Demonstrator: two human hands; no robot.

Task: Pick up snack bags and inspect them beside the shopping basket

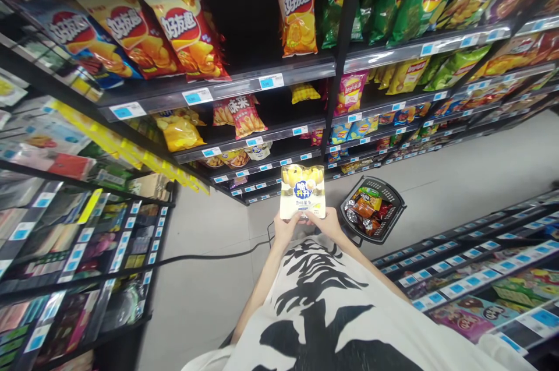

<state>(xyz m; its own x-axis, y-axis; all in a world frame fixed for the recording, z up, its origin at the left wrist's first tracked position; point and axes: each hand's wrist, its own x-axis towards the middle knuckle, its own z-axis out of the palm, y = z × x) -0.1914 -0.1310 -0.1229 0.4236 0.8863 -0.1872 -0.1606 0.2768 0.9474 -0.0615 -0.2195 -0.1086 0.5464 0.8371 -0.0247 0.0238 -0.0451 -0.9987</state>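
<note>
A pale yellow and white snack pouch (pixel 303 191) is held upright in front of my body, its printed face toward me. My left hand (pixel 287 228) grips its lower left corner, with the thumb on the front. At the lower right corner my right hand (pixel 327 225) pinches it the same way. Both hands are closed on the pouch, and the fingers behind it are hidden. Just right of my right hand, a black basket (pixel 394 219) on the floor contains several packaged snacks.
Ahead stands a black shelf unit (pixel 238 81) with chip bags (pixel 186 33) and price tags. Another product rack (pixel 82 237) is at the left, and a low shelf (pixel 480 278) at the right. A black cable (pixel 205 256) crosses the grey floor (pixel 196 295).
</note>
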